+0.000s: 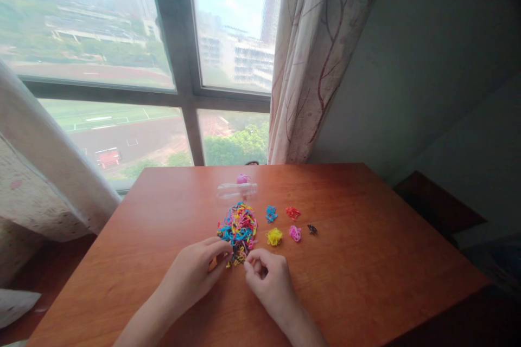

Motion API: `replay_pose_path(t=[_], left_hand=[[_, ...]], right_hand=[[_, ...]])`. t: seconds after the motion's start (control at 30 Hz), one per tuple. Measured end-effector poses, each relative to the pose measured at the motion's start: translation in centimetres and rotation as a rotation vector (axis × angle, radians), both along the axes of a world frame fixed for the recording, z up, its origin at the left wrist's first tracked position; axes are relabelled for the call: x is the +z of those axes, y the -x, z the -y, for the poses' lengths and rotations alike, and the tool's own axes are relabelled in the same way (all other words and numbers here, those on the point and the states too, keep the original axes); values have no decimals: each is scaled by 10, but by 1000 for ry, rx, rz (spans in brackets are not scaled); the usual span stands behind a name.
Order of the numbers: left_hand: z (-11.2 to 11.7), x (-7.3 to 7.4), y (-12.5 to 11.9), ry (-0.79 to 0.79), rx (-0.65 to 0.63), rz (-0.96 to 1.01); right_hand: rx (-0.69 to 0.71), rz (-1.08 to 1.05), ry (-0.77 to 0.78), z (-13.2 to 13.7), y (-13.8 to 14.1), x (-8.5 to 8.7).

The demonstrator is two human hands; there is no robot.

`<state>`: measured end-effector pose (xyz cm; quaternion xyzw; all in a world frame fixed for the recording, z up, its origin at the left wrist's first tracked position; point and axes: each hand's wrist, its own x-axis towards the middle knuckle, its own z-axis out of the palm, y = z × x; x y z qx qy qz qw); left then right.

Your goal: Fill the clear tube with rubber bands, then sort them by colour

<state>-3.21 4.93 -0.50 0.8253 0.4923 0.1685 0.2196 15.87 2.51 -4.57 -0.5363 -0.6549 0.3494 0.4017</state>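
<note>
A mixed heap of small coloured rubber bands [238, 225] lies on the wooden table, with blue, yellow, red, pink and black ones tangled together. My left hand [199, 265] is at the heap's lower left edge, its thumb and fingertips drawn close together against the bands. At the lower right edge, my right hand [266, 274] has its fingers curled in a pinch; whatever lies between the tips is too small to make out. Right of the heap sit separate little piles: blue bands [271, 213], red bands [292, 213], yellow bands [274, 237], pink bands [295, 233] and black bands [312, 229].
Behind the heap a clear plastic container [236, 191] lies on its side, with a pink round object [243, 179] just beyond it. The table [358, 260] ends at a window [183, 65] flanked by a curtain [313, 59]. A dark wall stands to the right.
</note>
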Motion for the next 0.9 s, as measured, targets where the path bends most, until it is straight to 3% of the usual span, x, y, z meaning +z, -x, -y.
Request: replay_pose_path(t=[0.2, 0.47, 0.53, 0.9], left_hand=[[0, -4, 2, -27, -8, 6], [0, -5, 3, -20, -5, -50], [0, -5, 3, -17, -6, -55], [0, -5, 3, -27, -15, -13]], right_hand=[[-126, 21, -54, -5, -28, 3], [-524, 377, -241, -25, -133, -11], [-557, 480, -245, -26, -148, -16], [-552, 733, -193, -21, -152, -23]])
